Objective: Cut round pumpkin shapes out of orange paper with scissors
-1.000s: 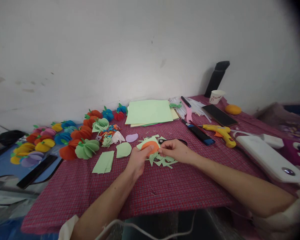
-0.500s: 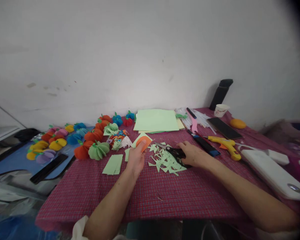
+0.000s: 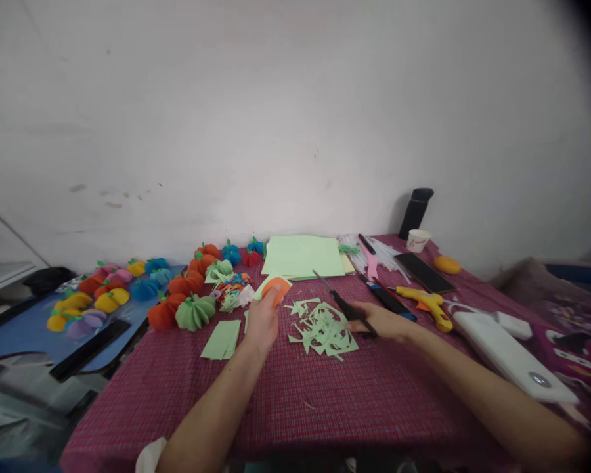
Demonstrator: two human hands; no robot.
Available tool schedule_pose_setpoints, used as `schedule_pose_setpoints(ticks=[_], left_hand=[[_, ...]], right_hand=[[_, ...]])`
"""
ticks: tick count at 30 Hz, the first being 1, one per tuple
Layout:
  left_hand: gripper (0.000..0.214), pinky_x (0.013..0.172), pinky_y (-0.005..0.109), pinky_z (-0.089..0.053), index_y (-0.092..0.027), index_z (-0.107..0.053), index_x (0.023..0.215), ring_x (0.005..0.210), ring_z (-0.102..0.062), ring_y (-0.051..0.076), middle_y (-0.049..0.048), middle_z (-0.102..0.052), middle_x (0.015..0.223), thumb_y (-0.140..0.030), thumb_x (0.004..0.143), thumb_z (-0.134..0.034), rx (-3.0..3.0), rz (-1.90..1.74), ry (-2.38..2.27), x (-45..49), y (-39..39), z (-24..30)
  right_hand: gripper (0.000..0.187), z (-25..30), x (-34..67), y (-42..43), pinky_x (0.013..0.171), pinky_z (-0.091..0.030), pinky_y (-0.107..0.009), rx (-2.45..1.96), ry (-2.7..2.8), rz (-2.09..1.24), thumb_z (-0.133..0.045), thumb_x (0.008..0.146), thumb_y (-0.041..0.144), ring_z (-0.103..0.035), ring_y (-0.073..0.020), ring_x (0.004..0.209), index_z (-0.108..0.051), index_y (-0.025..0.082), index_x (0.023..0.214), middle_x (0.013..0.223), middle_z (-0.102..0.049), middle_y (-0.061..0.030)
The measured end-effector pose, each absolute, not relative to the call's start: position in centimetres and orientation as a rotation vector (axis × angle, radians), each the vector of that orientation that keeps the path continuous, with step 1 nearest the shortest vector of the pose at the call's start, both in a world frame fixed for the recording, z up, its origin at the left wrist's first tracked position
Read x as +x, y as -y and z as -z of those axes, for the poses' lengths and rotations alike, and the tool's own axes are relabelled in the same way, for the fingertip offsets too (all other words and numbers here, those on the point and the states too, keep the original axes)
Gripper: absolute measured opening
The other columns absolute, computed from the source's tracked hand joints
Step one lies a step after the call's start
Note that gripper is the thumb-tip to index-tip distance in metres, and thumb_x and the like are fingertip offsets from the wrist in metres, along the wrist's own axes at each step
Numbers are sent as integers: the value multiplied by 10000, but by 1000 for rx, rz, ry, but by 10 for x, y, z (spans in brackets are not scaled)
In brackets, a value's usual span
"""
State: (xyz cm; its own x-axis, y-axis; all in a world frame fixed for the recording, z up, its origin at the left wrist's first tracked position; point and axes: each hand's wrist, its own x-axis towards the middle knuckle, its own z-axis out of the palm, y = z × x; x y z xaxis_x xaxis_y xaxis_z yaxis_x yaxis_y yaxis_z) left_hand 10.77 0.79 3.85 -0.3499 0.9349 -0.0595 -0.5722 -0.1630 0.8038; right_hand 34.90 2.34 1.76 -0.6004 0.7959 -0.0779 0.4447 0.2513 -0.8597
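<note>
My left hand [image 3: 264, 322] pinches an orange paper piece [image 3: 278, 287] lying against a pale green paper [image 3: 260, 289]. In my right hand [image 3: 374, 321] is a pair of black-handled scissors [image 3: 345, 306], lifted off the table with the blades pointing up and left. Below the scissors lies a loose heap of pale green paper scraps [image 3: 325, 330]. Left of my left hand rests a small stack of cut green paper rectangles [image 3: 221, 339]. A pale green paper pumpkin [image 3: 196, 312] and several orange ones [image 3: 186, 282] stand farther left.
Green paper sheets [image 3: 305, 255] lie at the back by the wall. On the right are a yellow glue gun [image 3: 426, 303], a dark phone [image 3: 424, 272], a paper cup [image 3: 417, 240], a black bottle [image 3: 415, 213] and a white power bank [image 3: 515, 355]. More colored paper pumpkins [image 3: 112, 299] sit left.
My right hand has taken up the scissors from the scrap heap and raised them. My left hand still holds the orange and green papers. The view has tilted up slightly.
</note>
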Motion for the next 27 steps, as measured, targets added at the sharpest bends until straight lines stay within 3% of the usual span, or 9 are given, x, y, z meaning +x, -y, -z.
schedule_pose_setpoints(ticks=[2, 5, 11, 14, 27], left_hand=[[165, 594, 199, -428, -136, -613, 675, 644, -591, 101, 11, -653, 695, -197, 548, -699, 559, -1739, -906, 111, -9, -45], [184, 585, 192, -419, -143, -615, 708, 657, -584, 91, -4, -646, 711, -186, 551, -701, 534, -1766, -863, 116, -14, -47], [182, 557, 203, -402, -161, -606, 714, 646, -574, 95, -13, -633, 709, -187, 559, -698, 430, -1825, -822, 118, -25, -35], [166, 568, 209, -402, -160, -609, 704, 651, -574, 99, -1, -635, 725, -186, 564, -694, 379, -1824, -837, 118, -26, -31], [178, 600, 227, -407, -141, -616, 702, 630, -577, 107, 5, -642, 693, -222, 564, -694, 419, -1829, -863, 124, -15, -35]], right_hand=[[349, -18, 344, -15, 572, -415, -238, -987, 1958, -1478, -540, 727, 298, -546, -137, 677, -475, 157, 1039, 837, -599, -39], [391, -17, 326, -4, 555, -388, -204, -821, 1768, -1629, -590, 686, 209, -512, -103, 666, -431, 168, 1041, 858, -571, -27], [415, -18, 293, 5, 560, -376, -202, -694, 1583, -1808, -619, 652, 226, -460, -82, 605, -443, 172, 1025, 715, -483, 28], [393, -19, 287, 6, 610, -382, -214, -659, 1546, -1810, -612, 683, 263, -461, -82, 634, -456, 177, 1034, 725, -460, 25], [382, -2, 273, -6, 542, -372, -205, -688, 1582, -1792, -569, 752, 355, -453, -72, 589, -454, 176, 1069, 730, -454, 9]])
